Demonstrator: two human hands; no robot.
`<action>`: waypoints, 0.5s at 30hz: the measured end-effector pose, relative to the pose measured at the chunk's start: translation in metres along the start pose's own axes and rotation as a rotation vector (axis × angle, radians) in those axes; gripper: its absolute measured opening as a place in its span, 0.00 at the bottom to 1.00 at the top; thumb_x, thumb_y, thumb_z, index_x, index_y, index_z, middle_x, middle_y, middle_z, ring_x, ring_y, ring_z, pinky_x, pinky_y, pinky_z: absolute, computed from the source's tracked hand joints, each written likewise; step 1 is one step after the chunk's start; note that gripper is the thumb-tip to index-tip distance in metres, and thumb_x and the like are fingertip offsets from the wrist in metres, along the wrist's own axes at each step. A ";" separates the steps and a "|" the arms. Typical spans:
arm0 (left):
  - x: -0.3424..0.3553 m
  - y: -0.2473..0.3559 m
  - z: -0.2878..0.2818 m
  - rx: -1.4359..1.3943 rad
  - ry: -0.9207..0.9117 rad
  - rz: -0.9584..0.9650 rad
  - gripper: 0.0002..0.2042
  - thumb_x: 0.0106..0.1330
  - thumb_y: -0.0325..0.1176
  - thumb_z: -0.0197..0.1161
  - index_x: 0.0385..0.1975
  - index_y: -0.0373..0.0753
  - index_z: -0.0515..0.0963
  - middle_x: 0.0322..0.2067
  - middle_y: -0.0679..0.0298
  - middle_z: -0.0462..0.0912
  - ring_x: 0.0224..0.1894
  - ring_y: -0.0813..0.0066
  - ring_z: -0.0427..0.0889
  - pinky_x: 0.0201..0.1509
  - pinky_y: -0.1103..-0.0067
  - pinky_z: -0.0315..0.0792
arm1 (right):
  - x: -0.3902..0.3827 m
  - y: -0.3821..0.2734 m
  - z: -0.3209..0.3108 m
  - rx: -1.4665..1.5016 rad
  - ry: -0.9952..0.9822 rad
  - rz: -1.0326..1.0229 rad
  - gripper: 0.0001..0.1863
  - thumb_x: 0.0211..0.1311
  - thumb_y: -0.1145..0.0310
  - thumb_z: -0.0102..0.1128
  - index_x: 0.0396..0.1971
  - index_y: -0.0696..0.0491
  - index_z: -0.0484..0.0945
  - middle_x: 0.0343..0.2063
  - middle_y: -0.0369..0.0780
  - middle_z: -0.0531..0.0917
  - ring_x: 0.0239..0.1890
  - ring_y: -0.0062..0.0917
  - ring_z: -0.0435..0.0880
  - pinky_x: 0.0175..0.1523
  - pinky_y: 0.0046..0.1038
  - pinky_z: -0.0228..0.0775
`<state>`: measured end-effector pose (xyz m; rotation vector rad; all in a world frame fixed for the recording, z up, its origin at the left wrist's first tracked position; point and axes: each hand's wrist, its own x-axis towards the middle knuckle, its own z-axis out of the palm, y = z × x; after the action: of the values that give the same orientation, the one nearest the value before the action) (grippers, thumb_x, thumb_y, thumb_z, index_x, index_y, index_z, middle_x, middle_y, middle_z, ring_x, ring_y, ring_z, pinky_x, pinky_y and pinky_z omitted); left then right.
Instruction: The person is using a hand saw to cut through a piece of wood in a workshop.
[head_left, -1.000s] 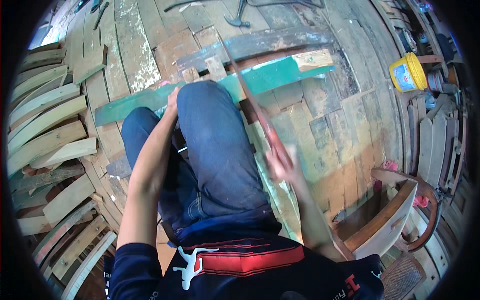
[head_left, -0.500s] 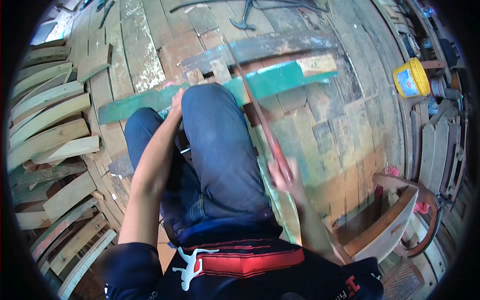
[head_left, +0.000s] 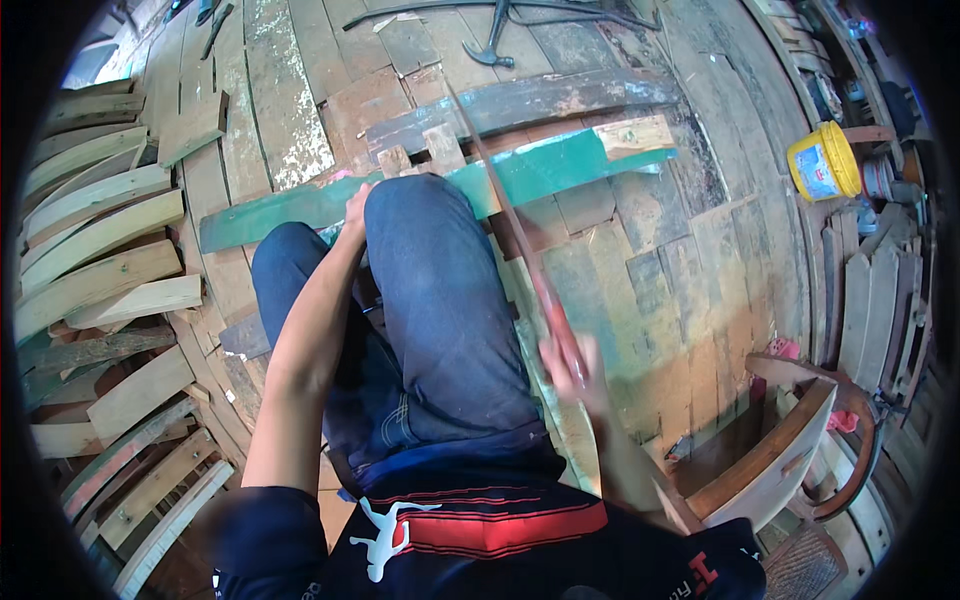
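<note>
A long green board lies across the floor in front of my knees. My left hand holds it beside my knee, its fingers partly hidden. To the right of that knee, the narrow blade of a handsaw crosses the board at a slant. My right hand is closed round the saw's red handle, near my right thigh. Small wood blocks sit at the board's far edge, and a dark curved board lies just beyond them.
A claw hammer lies at the far side near a dark bar. Curved wood pieces are stacked at the left. To the right are a yellow bucket and a curved wooden frame.
The saw has shifted slightly back toward me, with my right hand still round its handle. My left hand and the green board keep their places.
</note>
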<state>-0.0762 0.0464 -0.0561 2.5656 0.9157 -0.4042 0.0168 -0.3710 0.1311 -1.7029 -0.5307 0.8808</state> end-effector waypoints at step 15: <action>0.008 0.019 0.010 -0.006 -0.024 0.056 0.15 0.61 0.45 0.49 0.42 0.44 0.72 0.37 0.50 0.76 0.42 0.48 0.78 0.43 0.60 0.73 | 0.007 0.002 -0.012 -0.225 0.030 -0.087 0.07 0.54 0.70 0.57 0.23 0.58 0.74 0.08 0.42 0.67 0.11 0.27 0.71 0.19 0.31 0.57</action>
<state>-0.0592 0.0328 -0.0632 2.5690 0.8335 -0.4143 0.0299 -0.3740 0.1290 -1.8772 -0.6998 0.7540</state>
